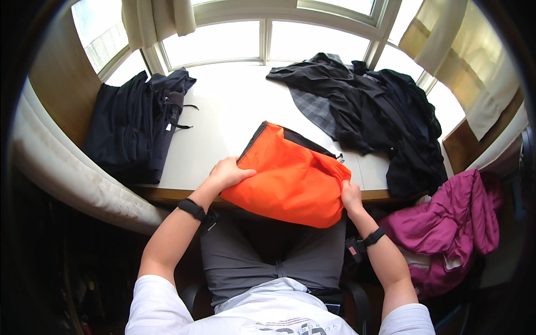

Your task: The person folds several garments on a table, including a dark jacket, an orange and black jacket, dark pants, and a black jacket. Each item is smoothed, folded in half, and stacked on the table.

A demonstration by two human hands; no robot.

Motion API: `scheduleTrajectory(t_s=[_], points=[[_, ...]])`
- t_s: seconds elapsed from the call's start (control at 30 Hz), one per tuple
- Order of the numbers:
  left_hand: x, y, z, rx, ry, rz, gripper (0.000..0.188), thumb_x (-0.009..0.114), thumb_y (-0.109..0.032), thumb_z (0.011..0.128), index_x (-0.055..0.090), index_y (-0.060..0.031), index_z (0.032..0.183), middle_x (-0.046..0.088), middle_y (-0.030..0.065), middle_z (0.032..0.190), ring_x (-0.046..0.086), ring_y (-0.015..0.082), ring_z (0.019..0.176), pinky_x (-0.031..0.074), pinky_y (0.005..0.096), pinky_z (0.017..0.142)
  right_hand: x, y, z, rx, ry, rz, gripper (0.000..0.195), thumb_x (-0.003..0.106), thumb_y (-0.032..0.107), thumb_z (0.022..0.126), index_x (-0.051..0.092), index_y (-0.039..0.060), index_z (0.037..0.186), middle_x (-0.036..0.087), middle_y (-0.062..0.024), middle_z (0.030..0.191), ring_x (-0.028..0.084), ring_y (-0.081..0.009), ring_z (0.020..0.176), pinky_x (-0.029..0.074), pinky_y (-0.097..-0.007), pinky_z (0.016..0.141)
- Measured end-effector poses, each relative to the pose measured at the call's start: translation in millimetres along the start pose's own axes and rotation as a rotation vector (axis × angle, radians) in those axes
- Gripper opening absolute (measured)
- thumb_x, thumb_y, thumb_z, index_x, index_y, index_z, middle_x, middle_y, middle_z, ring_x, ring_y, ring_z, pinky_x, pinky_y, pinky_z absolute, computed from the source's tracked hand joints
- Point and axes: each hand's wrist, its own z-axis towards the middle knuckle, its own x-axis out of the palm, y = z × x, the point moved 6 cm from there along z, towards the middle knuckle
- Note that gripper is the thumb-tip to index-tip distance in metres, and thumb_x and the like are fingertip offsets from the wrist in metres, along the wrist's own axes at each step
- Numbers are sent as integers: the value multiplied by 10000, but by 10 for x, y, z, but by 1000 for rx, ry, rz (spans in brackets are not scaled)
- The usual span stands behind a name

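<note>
An orange fabric garment [289,180] with black edging hangs partly over the front edge of the white table. My left hand [229,172] grips its left side, thumb on top of the cloth. At its right side, my right hand [351,193] pinches the gathered edge. A black part with a small cord end shows along the far edge of the garment. The fingers beneath the cloth are hidden. Dark folded clothes [134,125] lie at the left of the table, and a heap of dark clothes [360,104] lies at the right.
The white tabletop [209,113] stands against windows, with its brown front edge near my lap. A magenta padded garment [448,234] hangs low at the right. Curtains [469,63] flank the windows, and a pale cloth curves along the left. Chair armrests [358,305] are beside me.
</note>
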Motion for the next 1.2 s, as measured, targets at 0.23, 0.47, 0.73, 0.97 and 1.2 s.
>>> scheduleTrajectory(t_s=[0.23, 0.47, 0.73, 0.97, 1.2], points=[[164, 277, 17, 25, -563, 365, 686, 725, -607, 822, 615, -100, 1271, 710, 178, 1121, 670, 354, 1090, 532, 447, 938, -106, 244, -56, -72, 44, -376, 493, 491, 444, 977, 711, 3, 964, 707, -269, 944, 664, -475, 965, 512, -529, 843], [-33, 144, -330, -271, -112, 193, 933, 699, -767, 755, 612, 40, 1215, 705, 221, 1131, 668, 358, 1113, 520, 426, 963, -161, 407, -551, 253, 476, -243, 776, 461, 716, 955, 625, 24, 1264, 712, -191, 1102, 741, -300, 868, 599, -405, 748], [212, 82, -285, -126, 156, -571, 706, 762, -505, 866, 651, 133, 1146, 719, 218, 1086, 710, 284, 1002, 569, 402, 863, 205, 543, -619, 23, 496, 212, 697, 766, 236, 903, 413, -17, 1448, 611, -180, 1338, 613, -272, 1222, 476, -360, 1047], [187, 301, -123, -102, -15, -926, 503, 670, -292, 980, 614, 178, 1151, 706, 232, 1098, 715, 266, 920, 586, 381, 803, 148, 1076, 12, -410, -25, 267, 401, 755, 191, 886, 569, 19, 1197, 707, -190, 1060, 695, -320, 1018, 528, -367, 908], [188, 815, -10, -297, 90, -1178, 516, 510, -352, 1052, 534, 58, 1364, 645, 187, 1319, 634, 308, 1190, 525, 442, 1000, 593, 790, 498, -178, -113, -306, 583, 802, 514, 781, 648, 129, 1191, 630, -129, 1212, 562, -318, 1198, 455, -463, 994]])
